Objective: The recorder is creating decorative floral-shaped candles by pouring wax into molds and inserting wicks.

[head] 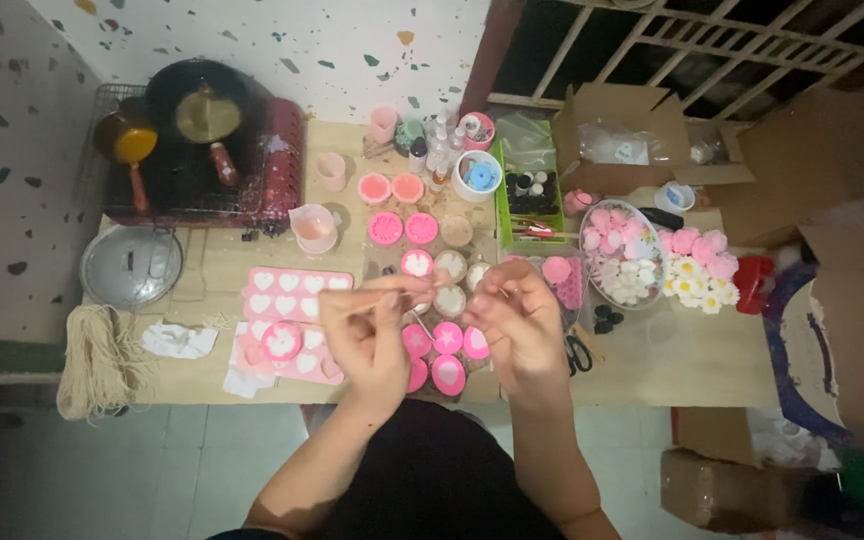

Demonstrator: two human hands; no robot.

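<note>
My left hand pinches one end of a thin stick above the pink heart mould near the table's front edge. My right hand is curled, fingertips together, apparently gripping the stick's other end; blur obscures this. Pink round moulds lie beneath.

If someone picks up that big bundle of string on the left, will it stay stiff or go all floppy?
Probably floppy: the bundle of string lies in loose, thin strands drooping over the table edge. It likely weighs little for its size, and stray strands may slip out or tangle.
</note>
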